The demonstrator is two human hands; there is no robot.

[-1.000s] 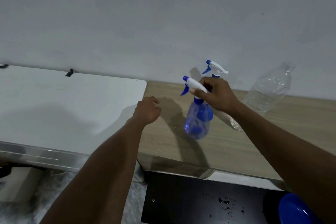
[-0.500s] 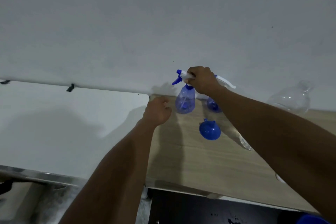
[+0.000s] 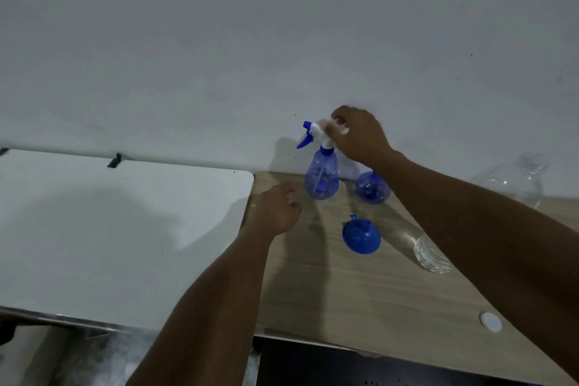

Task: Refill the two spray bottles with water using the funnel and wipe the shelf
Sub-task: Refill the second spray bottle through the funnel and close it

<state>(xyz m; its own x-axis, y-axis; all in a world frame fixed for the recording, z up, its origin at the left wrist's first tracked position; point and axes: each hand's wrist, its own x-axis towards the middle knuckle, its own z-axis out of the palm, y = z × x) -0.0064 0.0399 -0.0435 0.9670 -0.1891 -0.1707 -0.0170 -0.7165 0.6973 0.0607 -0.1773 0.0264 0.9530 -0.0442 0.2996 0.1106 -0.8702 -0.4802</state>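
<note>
1. Task items. The left spray bottle [image 3: 322, 177], translucent blue with a white and blue trigger head, stands upright at the far edge of the wooden counter [image 3: 360, 301], close to the wall [image 3: 282, 41]. The right spray bottle [image 3: 372, 189] stands just beside it. Only its round blue body shows, because the right forearm covers the top. The blue funnel [image 3: 361, 235] lies on the counter nearer than both bottles and is seated in neither.

2. Hands. The right hand [image 3: 360, 138] grips the trigger head of the left spray bottle with curled fingers. Motion blur hides the exact hold. The left hand [image 3: 277, 210] hovers just left of that bottle, loosely curled and grasping nothing.

3. Surroundings. A clear water bottle [image 3: 434, 255] lies on its side to the right, partly behind the right forearm. A white cap [image 3: 490, 321] rests apart from it, near the front edge. A white counter [image 3: 125, 229] adjoins on the left.

4. Progress (judgement). The left bottle carries its head and the funnel is set aside, so refilling appears finished or nearly so. Fill levels cannot be confirmed. Wiping remains, and no cloth is in view.

5. Markings. No brand, label or legible writing is visible.
</note>
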